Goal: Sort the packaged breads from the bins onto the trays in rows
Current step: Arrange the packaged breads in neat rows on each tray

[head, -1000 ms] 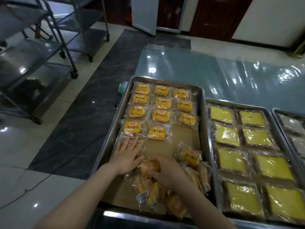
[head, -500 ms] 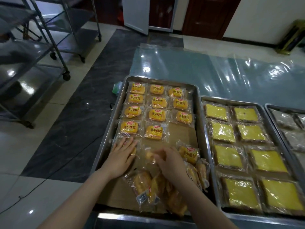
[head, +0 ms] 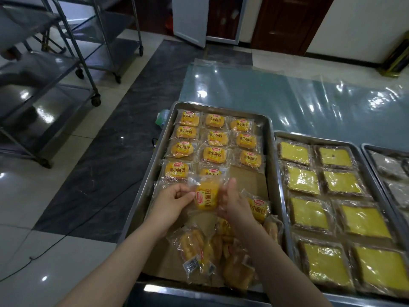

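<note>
A head-worn view looked down on metal trays set side by side on a steel desk (head: 199, 292). Over the middle of the left tray (head: 271, 138), both hands held one small bread packet (head: 207, 196) lifted just clear of the brown liner (head: 247, 178). The left hand (head: 174, 199) had its fingers curled, pinching the clear wrapper at the packet's left edge. The right hand (head: 234, 202) gripped the packet's right side with the thumb pointing up along it; its fingers were mostly hidden behind the wrapper.

The packet's long axis ran from near to far, with its printed label turned sideways. The laid packets (head: 214, 155) at the far end of the tray lay with their long sides and labels running left to right, three to a row. The fourth row held only two, and its open place was the bare liner just far and right of the held packet, nearer the right hand. Filling it probably called for a quarter turn and a short carry to the far right.

A loose pile of packets (head: 212, 247) lay at the near end of the tray, below the wrists. The middle tray (head: 332, 141) held yellow square cakes (head: 308, 213) in two columns
</note>
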